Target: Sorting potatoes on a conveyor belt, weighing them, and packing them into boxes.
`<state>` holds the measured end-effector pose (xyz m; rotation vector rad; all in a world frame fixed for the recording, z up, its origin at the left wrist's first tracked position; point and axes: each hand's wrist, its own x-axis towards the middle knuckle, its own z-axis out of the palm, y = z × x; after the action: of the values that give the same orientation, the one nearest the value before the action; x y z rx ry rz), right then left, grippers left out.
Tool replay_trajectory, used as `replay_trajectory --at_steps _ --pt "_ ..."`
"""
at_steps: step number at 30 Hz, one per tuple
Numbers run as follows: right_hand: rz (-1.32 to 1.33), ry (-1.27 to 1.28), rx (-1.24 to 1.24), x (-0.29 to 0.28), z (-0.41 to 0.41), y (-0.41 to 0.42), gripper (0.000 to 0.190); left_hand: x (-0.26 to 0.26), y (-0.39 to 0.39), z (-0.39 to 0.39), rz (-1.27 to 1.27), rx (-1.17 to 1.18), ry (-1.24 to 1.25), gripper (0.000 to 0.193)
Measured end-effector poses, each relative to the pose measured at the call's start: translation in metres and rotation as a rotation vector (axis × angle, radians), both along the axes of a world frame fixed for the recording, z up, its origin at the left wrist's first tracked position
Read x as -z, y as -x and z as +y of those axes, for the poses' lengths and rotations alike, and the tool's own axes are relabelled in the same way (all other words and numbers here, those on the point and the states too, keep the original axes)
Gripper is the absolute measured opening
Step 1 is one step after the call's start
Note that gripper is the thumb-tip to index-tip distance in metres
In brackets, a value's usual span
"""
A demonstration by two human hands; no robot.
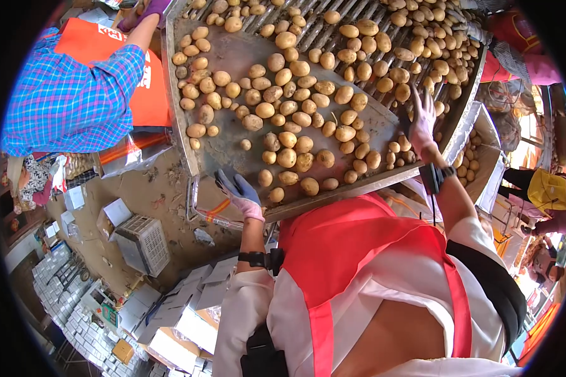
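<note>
Potatoes [287, 158] of mixed sizes lie scattered over a metal sorting table [238, 54] in front of me. Its far part has a bed of parallel bars [313, 35], where potatoes are heaped towards the right. My left hand [240, 192], in a grey and pink glove, is at the near left corner, fingers spread and holding nothing. Over the right side, my right hand [424, 120] reaches out in a similar glove, fingers apart beside several potatoes. A small group of little potatoes [398, 150] sits in the near right corner, below that hand.
A person in a checked shirt [75, 101] and orange apron stands at the left side. More people are at the right. An open carton [488, 181] with potatoes stands below the right rim. A plastic crate [144, 245] and white cartons [184, 311] are on the floor.
</note>
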<state>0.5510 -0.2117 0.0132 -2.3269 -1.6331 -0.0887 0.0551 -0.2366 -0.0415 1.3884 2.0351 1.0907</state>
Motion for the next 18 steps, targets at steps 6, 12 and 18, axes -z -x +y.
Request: replay_trajectory --at_steps 6,12,18 --pt "-0.019 -0.023 -0.098 -0.015 0.046 0.078 0.064 0.01 -0.032 0.002 0.217 0.016 0.224 0.058" --pt "0.281 0.258 -0.555 -0.013 -0.033 0.104 0.054 0.003 -0.044 0.011 0.301 -0.027 0.185 0.059" --pt "0.154 0.241 -0.535 -0.011 0.011 0.15 0.075 -0.043 -0.079 0.012 0.525 0.376 0.075 0.073"
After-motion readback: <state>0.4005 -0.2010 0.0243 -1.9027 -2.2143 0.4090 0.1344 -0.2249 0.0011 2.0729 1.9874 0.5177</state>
